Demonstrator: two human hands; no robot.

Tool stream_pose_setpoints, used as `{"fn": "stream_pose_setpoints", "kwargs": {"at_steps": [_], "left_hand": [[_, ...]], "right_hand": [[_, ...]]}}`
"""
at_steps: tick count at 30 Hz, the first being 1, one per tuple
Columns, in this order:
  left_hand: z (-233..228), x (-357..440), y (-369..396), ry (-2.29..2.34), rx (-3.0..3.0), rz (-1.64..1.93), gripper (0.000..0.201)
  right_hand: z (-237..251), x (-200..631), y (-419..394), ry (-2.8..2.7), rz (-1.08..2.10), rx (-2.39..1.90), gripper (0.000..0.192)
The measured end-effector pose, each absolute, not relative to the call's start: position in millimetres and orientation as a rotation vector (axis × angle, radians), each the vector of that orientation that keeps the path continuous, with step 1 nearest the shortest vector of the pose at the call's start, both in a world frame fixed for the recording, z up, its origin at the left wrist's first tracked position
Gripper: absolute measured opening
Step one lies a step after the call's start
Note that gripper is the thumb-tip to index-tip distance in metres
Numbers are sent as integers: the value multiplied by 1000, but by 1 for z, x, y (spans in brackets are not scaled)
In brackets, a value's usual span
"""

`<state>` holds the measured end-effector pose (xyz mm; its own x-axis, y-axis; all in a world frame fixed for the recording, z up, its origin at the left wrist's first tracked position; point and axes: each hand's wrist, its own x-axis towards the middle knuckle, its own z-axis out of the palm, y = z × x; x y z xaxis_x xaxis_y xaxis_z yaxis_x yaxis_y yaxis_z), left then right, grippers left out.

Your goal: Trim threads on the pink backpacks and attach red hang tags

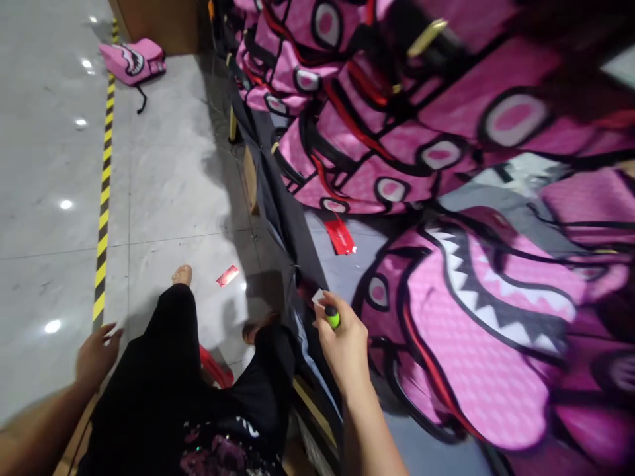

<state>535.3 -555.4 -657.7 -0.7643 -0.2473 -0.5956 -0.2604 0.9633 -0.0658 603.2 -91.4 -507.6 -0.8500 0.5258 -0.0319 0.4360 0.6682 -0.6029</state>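
Sticking out of the right hand (346, 340) is the green end of a small tool (332, 318); the rest of it is hidden inside the fingers, so I cannot tell its kind. A small white piece (318, 297) shows at the fingertips, with something dark red beyond it, too blurred to read; whether the fingers pinch it is not clear. The nearest pink bag (476, 350) lies just to the right of this hand, on the grey table (417, 453). Farther right and ahead, more bags (342, 132) are blurred and cut off by the edge. Ahead of the right hand lies a red tag (340, 236), its print unreadable. The right forearm reaches forward, the fingers bent closely around the tool. The left hand (98, 356) hangs low over the floor (163, 178), half open, fingers loosely curved, holding nothing.
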Motion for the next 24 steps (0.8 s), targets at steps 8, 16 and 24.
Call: {"fn": "stream_pose_setpoints", "kwargs": {"at_steps": [8, 16, 24], "left_hand": [[-758, 401, -410, 2394, 95, 327, 41], [-859, 389, -385, 2053, 77, 287, 36], [-1077, 301, -445, 1957, 16, 191, 40]], "right_hand": [[-719, 433, -138, -3384, 1163, -1258, 26], [-923, 377, -141, -3833, 789, -1392, 34], [-1123, 337, -178, -3728, 594, -1500, 77]]}}
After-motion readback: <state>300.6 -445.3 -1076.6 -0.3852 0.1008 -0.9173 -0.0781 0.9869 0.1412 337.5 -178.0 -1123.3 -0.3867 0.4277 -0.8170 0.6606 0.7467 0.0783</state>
